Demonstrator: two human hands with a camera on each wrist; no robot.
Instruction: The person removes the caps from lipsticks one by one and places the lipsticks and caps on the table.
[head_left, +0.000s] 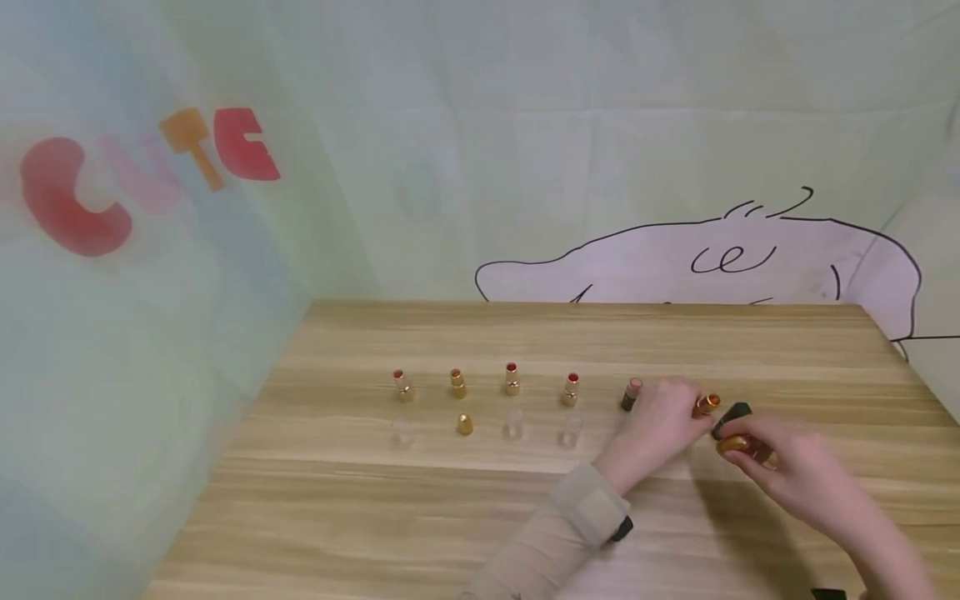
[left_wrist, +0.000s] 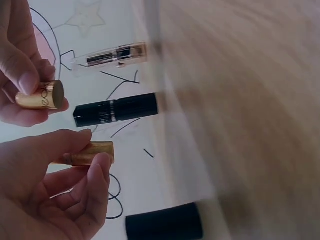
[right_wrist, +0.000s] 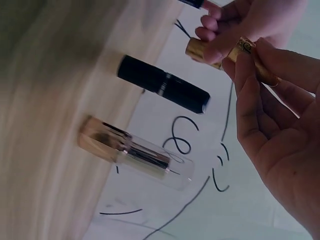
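Pinching a gold lipstick [head_left: 705, 407] between thumb and fingers, the left hand [head_left: 660, 422] reaches over the wooden table [head_left: 360, 517] from a beige sleeve [head_left: 540, 542]; the lipstick's orange-brown end shows in the head view. At about four o'clock from it, the right hand [head_left: 795, 462] has its thumb and fingers curled round a gold cap [head_left: 732, 444], whose dark lettering shows in both wrist views. Cap and lipstick are near each other above the table, with a gap between them in the left wrist view.

A capped black lipstick [right_wrist: 162, 85] stands at the right hand's ten o'clock, and a clear-capped lipstick [right_wrist: 130, 150] stands near it, mostly hidden behind that hand in the head view. Just off the left hand, toward eleven o'clock, is a pink-tipped lipstick [head_left: 633, 392] in a black tube.

Farther toward nine o'clock, four uncapped lipsticks [head_left: 512, 380] stand in a line, red or orange tips showing. On their six o'clock side sit three clear caps [head_left: 513, 425] and a small gold lid [head_left: 465, 424], one before each lipstick.

At the hands' twelve o'clock, the far wall [head_left: 525, 167] bears a black-outlined drawing [head_left: 645, 267]; coloured letters [head_left: 247, 150] spelling CUTE are at ten o'clock.
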